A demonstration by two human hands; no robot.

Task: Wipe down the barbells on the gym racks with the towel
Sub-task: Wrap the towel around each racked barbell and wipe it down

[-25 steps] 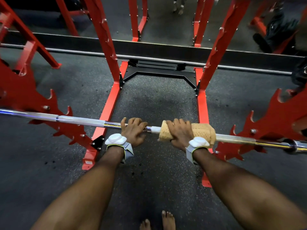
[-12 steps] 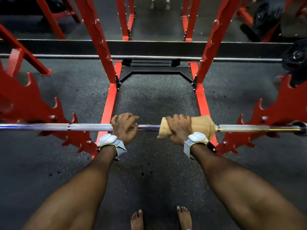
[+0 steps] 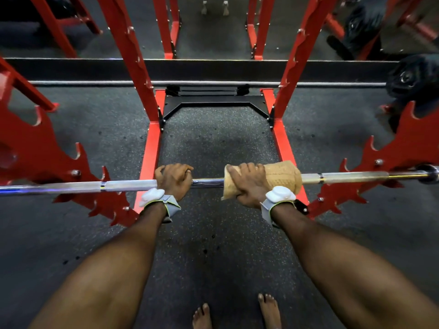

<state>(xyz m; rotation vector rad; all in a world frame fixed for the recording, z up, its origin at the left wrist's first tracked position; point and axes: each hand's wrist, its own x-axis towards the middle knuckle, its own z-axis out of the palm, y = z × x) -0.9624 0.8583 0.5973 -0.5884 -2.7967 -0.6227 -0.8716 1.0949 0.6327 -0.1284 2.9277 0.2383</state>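
The barbell [image 3: 71,187] runs 9 to 3 o'clock; the right hand [image 3: 249,184] curls its fingers [image 3: 247,167] round the towel [image 3: 282,176] on it, and the left hand [image 3: 174,180] grips bare shaft toward 9.

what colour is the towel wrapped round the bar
Tan, with a waffle-like weave, seen in the head view: towel.

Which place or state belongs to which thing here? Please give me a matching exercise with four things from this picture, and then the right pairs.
Things:
1 left hand
2 right hand
3 towel
4 bare feet

States:
a wrapped round the barbell
b stand on the dark floor
c grips the barbell directly
d grips the towel

Pairs: 1-c, 2-d, 3-a, 4-b
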